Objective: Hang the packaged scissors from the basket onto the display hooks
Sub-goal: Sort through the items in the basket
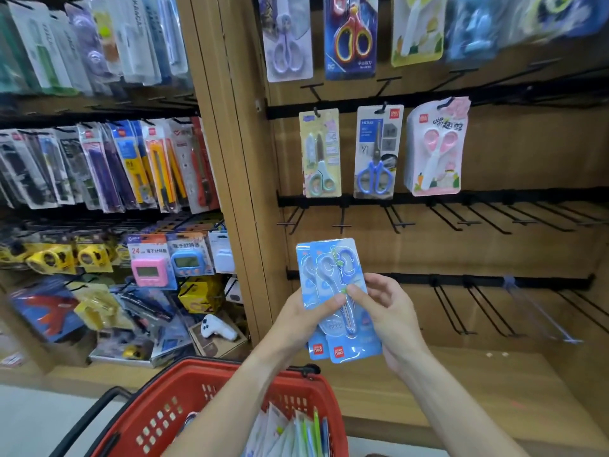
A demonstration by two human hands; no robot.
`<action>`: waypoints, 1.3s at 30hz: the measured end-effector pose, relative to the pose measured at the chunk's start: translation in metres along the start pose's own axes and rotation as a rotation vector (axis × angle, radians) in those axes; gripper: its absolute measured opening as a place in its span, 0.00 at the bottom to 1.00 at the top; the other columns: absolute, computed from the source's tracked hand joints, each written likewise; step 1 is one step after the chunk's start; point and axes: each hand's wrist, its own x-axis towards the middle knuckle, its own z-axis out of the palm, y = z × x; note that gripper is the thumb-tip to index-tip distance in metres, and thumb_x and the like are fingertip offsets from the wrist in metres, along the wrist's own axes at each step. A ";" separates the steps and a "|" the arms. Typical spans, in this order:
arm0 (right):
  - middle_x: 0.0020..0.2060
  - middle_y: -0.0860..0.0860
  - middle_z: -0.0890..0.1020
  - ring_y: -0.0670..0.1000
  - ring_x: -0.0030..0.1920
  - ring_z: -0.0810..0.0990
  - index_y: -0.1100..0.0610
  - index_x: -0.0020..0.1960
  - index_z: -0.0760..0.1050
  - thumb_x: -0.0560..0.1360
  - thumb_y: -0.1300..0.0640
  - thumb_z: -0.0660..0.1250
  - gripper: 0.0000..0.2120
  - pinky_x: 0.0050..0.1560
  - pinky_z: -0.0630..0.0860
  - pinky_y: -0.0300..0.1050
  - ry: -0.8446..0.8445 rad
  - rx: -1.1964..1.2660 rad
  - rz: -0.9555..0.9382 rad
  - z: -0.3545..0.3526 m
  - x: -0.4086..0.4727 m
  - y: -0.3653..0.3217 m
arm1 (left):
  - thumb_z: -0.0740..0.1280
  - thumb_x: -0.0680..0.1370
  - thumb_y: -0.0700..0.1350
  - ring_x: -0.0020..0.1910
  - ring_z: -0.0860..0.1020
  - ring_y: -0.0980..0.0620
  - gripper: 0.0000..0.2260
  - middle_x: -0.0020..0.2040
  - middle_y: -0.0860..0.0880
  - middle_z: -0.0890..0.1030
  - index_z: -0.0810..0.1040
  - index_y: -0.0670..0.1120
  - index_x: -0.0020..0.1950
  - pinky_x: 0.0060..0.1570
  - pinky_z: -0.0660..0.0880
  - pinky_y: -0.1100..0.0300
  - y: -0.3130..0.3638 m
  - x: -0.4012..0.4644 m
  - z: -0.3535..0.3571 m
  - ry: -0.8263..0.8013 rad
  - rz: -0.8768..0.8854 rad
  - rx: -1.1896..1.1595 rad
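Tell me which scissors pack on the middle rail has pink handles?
The rightmost pack, the rounded white and pink scissors pack. The green-handled pack and the blue-handled pack hang left of it.

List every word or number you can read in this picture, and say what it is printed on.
"24": orange tag above the pink timer.
"HOME": blue-handled scissors pack.
"clip": pink scissors pack.
The red logos on the blue packs in both hands, and all other labels, are too blurred.

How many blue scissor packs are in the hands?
2: the front pack and the back pack peeking out on its left, held upside down by the left hand and right hand. More could hide behind.
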 end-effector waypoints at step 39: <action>0.53 0.44 0.83 0.41 0.54 0.83 0.42 0.57 0.72 0.69 0.41 0.80 0.24 0.51 0.84 0.52 -0.004 -0.294 -0.088 0.029 0.010 0.011 | 0.66 0.84 0.53 0.70 0.80 0.41 0.20 0.70 0.43 0.81 0.76 0.49 0.75 0.72 0.73 0.38 0.000 0.013 -0.001 -0.057 -0.086 -0.291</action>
